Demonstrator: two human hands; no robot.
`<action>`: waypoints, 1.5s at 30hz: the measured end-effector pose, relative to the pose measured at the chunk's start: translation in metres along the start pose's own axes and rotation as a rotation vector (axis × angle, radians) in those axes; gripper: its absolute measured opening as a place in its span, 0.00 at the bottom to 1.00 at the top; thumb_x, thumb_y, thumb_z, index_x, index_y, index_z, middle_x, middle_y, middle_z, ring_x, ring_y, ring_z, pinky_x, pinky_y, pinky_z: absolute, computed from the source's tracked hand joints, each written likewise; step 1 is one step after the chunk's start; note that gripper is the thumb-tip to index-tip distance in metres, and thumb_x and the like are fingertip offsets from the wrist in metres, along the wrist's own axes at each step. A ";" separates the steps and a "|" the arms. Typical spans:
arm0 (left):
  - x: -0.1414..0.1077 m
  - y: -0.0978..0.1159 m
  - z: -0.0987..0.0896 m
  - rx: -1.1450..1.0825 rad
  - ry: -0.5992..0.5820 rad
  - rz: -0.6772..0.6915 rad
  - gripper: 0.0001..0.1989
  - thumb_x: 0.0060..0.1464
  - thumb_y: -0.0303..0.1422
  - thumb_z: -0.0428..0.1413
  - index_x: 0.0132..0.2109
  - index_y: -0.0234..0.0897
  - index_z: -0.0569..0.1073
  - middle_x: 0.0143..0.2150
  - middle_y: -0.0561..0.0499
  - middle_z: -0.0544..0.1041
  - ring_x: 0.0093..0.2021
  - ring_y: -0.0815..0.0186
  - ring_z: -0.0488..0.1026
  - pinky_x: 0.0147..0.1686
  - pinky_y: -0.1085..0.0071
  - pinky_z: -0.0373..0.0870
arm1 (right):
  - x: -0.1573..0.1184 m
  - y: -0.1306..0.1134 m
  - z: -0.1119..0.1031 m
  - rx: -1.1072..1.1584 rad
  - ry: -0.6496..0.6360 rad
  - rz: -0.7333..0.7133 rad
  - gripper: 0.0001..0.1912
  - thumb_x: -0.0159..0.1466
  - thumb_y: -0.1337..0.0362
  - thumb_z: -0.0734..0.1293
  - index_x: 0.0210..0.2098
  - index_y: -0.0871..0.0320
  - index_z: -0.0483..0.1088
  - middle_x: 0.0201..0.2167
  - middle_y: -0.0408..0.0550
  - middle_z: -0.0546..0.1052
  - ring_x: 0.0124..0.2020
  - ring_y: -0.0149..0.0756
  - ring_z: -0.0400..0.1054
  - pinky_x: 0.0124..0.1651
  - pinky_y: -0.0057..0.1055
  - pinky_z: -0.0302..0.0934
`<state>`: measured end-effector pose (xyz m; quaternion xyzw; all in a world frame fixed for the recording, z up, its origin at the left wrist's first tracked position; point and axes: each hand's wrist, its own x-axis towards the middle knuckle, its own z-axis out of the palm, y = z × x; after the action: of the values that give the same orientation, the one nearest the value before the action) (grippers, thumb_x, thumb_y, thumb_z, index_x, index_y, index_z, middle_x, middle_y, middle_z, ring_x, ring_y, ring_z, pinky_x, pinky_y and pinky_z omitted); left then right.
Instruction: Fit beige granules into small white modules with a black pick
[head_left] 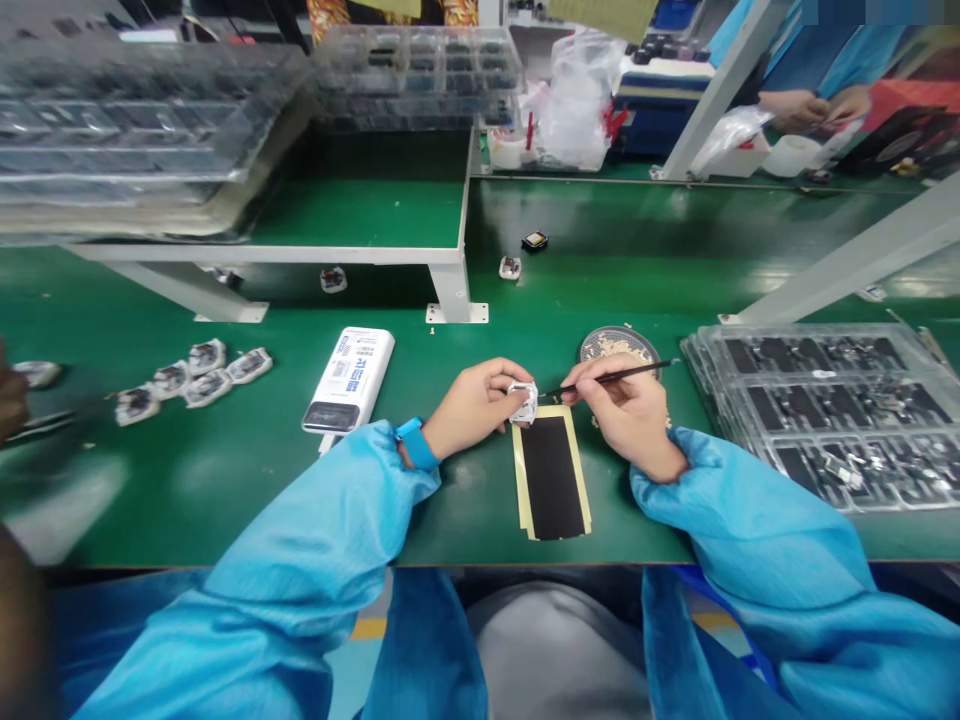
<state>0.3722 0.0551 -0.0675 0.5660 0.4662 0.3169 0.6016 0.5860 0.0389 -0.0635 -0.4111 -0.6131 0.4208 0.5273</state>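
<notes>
My left hand (478, 405) pinches a small white housing (523, 402) between thumb and fingers, above the top end of a black sheet with a yellow border (555, 475). In my right hand (626, 410) is a thin black tool (626, 373), held like a pen, its left tip close to the housing. Whether the tip touches the housing is too small to tell. Behind my right hand, partly covered by it, sits a round dish (616, 343) of small beige pieces.
Stacked clear trays (832, 415) of parts lie at the right. A white power bank (349, 380) and several white housings (206, 387) are on the left. A metal-legged shelf (360, 255) stands behind. Another person's hand (11, 395) shows at the left edge.
</notes>
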 end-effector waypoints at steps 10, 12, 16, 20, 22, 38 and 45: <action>0.001 -0.006 0.006 -0.023 0.006 -0.020 0.13 0.57 0.35 0.60 0.47 0.33 0.72 0.35 0.46 0.79 0.30 0.65 0.78 0.20 0.78 0.71 | -0.001 0.003 -0.002 -0.287 -0.032 -0.201 0.03 0.62 0.65 0.72 0.36 0.56 0.74 0.37 0.49 0.81 0.41 0.38 0.76 0.45 0.39 0.73; 0.001 -0.007 0.005 -0.027 0.008 -0.019 0.13 0.57 0.35 0.60 0.47 0.33 0.72 0.35 0.46 0.79 0.30 0.65 0.79 0.20 0.78 0.71 | -0.001 0.002 -0.002 -0.292 -0.049 -0.218 0.03 0.62 0.66 0.72 0.37 0.56 0.75 0.38 0.49 0.81 0.41 0.38 0.76 0.45 0.38 0.72; 0.002 -0.008 0.006 -0.040 0.019 -0.012 0.13 0.57 0.36 0.60 0.47 0.33 0.72 0.34 0.46 0.79 0.30 0.64 0.79 0.20 0.78 0.72 | -0.001 0.001 -0.002 -0.304 -0.069 -0.235 0.03 0.62 0.66 0.72 0.37 0.56 0.75 0.37 0.49 0.81 0.40 0.38 0.76 0.45 0.38 0.72; 0.002 -0.008 0.007 -0.058 0.018 -0.010 0.13 0.58 0.36 0.59 0.47 0.33 0.71 0.33 0.46 0.79 0.30 0.65 0.79 0.20 0.78 0.71 | -0.001 0.003 -0.002 -0.321 -0.072 -0.211 0.03 0.63 0.64 0.72 0.36 0.55 0.74 0.37 0.49 0.81 0.40 0.38 0.76 0.44 0.38 0.73; 0.002 -0.007 0.007 -0.065 0.018 -0.013 0.13 0.58 0.35 0.59 0.47 0.33 0.71 0.34 0.46 0.79 0.30 0.64 0.79 0.20 0.78 0.71 | -0.001 0.005 -0.002 -0.341 -0.082 -0.212 0.03 0.63 0.64 0.71 0.36 0.55 0.74 0.38 0.49 0.81 0.41 0.38 0.76 0.44 0.38 0.73; 0.002 -0.011 0.012 -0.104 0.064 -0.010 0.13 0.58 0.35 0.58 0.48 0.32 0.74 0.36 0.44 0.79 0.30 0.66 0.79 0.19 0.80 0.69 | -0.007 0.003 -0.008 -0.512 0.032 -0.105 0.12 0.60 0.59 0.74 0.42 0.53 0.74 0.37 0.48 0.79 0.36 0.38 0.76 0.39 0.36 0.73; 0.000 -0.011 0.010 -0.158 0.056 0.041 0.15 0.59 0.37 0.59 0.49 0.32 0.75 0.38 0.43 0.79 0.31 0.67 0.78 0.19 0.81 0.68 | -0.004 0.010 -0.011 -0.363 0.010 0.148 0.14 0.59 0.54 0.74 0.38 0.56 0.76 0.32 0.48 0.80 0.31 0.37 0.77 0.35 0.32 0.72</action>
<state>0.3800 0.0497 -0.0787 0.5170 0.4450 0.3805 0.6245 0.5983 0.0387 -0.0732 -0.5453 -0.6446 0.3388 0.4151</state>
